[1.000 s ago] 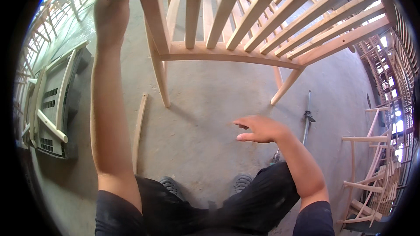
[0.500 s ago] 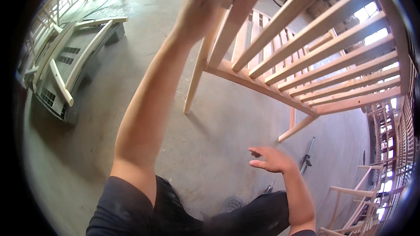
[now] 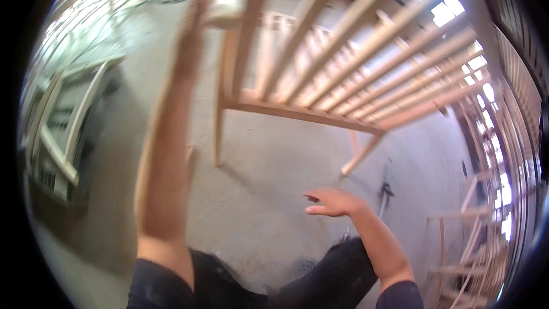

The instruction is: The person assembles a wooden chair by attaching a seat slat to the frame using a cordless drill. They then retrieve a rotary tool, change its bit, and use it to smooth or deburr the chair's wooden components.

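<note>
Seen from the head view, the slatted wooden frame (image 3: 303,115) stands ahead on the far side, its slats running off to the right, its legs on the floor (image 3: 269,163). The left hand (image 3: 196,18) is raised at its far left, just beside a white, blunt-ended piece (image 3: 231,7); the hand is blurred, so I can't tell whether its fingers pinch anything or even touch. The right hand (image 3: 333,202) hovers nearer, empty, thumb parted from loosely curved fingers. My worry is a shove or pull at that one upper corner: with no second hand steadying it, the frame could skid or tip on its slim legs. A step right could also catch the bar clamp (image 3: 386,190) lying just beyond the right hand.

The wood is pale and looks smooth: flat, straight slats set into a squared lower rail, over tapering legs. The floor is grey, hard-looking, and scuffed. Far left, pale bars (image 3: 86,111) lie on a dark, low platform (image 3: 46,179) with grated openings.
</note>
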`<state>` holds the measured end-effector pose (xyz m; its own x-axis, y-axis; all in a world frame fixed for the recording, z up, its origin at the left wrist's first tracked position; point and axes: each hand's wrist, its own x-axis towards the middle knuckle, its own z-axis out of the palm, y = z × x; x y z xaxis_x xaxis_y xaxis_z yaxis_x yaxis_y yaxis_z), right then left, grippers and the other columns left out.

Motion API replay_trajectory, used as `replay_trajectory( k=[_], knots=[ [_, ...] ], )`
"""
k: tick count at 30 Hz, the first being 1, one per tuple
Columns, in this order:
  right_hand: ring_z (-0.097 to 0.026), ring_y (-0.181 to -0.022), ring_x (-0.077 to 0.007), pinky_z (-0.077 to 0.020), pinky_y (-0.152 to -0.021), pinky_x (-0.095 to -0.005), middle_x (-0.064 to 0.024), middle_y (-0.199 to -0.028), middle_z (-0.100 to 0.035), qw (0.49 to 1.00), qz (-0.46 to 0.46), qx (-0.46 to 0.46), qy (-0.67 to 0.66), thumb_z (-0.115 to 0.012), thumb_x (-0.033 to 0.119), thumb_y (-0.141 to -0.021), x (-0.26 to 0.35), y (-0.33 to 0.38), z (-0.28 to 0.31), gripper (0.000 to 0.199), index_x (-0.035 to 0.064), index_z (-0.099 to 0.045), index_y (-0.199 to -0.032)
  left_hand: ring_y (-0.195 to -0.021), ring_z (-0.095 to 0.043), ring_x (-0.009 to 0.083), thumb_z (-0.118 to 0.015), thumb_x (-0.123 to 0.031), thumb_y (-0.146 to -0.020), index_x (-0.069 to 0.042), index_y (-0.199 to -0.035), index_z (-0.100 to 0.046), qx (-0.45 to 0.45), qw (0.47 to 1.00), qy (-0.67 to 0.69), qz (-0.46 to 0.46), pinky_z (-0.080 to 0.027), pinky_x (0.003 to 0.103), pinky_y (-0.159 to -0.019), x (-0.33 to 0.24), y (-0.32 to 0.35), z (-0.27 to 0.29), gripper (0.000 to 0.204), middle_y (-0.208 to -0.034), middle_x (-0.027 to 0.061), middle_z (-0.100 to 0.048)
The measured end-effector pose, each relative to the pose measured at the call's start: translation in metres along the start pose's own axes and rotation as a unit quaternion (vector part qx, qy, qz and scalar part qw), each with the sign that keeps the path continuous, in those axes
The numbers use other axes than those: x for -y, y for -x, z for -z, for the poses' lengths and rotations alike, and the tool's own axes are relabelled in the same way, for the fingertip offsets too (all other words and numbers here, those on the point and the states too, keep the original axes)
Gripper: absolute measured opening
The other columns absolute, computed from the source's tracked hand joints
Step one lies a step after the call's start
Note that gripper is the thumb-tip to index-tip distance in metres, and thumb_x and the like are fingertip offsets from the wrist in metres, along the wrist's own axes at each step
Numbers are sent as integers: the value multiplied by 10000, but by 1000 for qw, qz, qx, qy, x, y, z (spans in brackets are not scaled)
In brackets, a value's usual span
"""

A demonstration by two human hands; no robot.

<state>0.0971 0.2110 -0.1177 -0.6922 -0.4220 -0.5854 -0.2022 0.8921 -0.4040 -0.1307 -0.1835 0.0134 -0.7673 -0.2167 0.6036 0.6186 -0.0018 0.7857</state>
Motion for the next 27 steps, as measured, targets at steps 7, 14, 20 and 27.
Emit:
replay_trajectory(
  k=[7, 14, 20, 27],
  knots=[
    [-577, -1234, -393, -463, -1033, -486, -210, -1325, -624, 999, 39, -6, -11, -620, 492, -967, -4, -3, -2, 686, 33, -494, -1462, -1460, -401, 284, -270, -522, -1111, 26, -1552, -348, 38, 999, 36, 1, -268, 458, -1248, -7, 7, -8, 708, -1559, 205, -419],
    [-635, -1120, -400, -515, -936, -513, -202, -1167, -691, 996, 67, -9, 56, -691, 410, -921, 56, -6, 2, 524, 14, -636, -1260, -1421, -445, 277, -327, -744, -1004, 18, -1532, -399, 76, 965, 188, 168, -268, 419, -1202, 26, -20, 26, 930, -1508, 194, -506],
    [-696, -941, -377, -562, -803, -498, -175, -974, -741, 988, 120, 28, 93, -718, 349, -887, 93, 12, -2, 367, 5, -737, -1013, -1424, -447, 301, -290, -812, -960, 77, -1518, -375, 98, 963, 188, 165, -263, 430, -1233, -4, -5, -6, 1053, -1500, 223, -501],
    [-711, -920, -344, -568, -781, -472, -131, -946, -759, 982, 159, 6, 105, -735, 330, -860, 87, 23, -11, 295, 48, -785, -930, -1396, -456, 287, -396, -634, -1045, 21, -1540, -332, -30, 976, 164, 142, -322, 431, -1210, -19, 5, -30, 823, -1490, 199, -473]
  ],
)
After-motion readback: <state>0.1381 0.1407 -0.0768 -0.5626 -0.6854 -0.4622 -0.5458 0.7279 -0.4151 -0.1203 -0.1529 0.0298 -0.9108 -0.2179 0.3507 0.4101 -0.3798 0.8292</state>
